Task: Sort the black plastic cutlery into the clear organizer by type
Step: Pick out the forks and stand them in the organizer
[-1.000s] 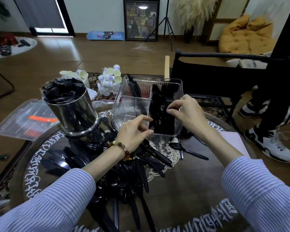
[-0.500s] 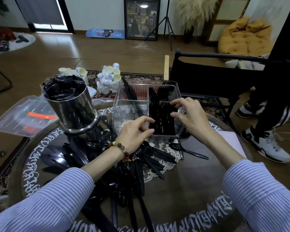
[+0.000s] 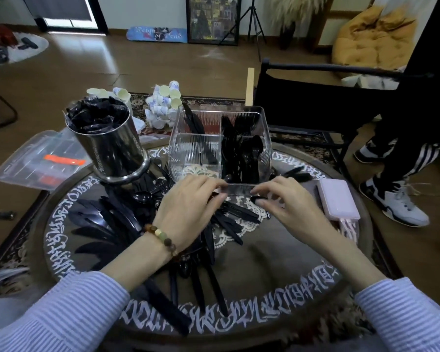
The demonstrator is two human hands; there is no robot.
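We are mid-sort: the clear organizer (image 3: pixel 220 146) stands toward the far edge of the desk (image 3: pixel 277 270), its right compartments already packed with black pieces, its near-left one bare. Our left hand (image 3: pixel 188 209) and right hand (image 3: pixel 282 199) both sit at its near wall, above the loose cutlery pile (image 3: pixel 142 224) spread across the desk's left and middle. The right grip seems to pinch a spoon (image 3: pixel 257 199); we cannot tell whether the left grip holds anything. Next, we judge, that piece must be lifted over the wall into the matching compartment. Types inside blur into one dark mass.
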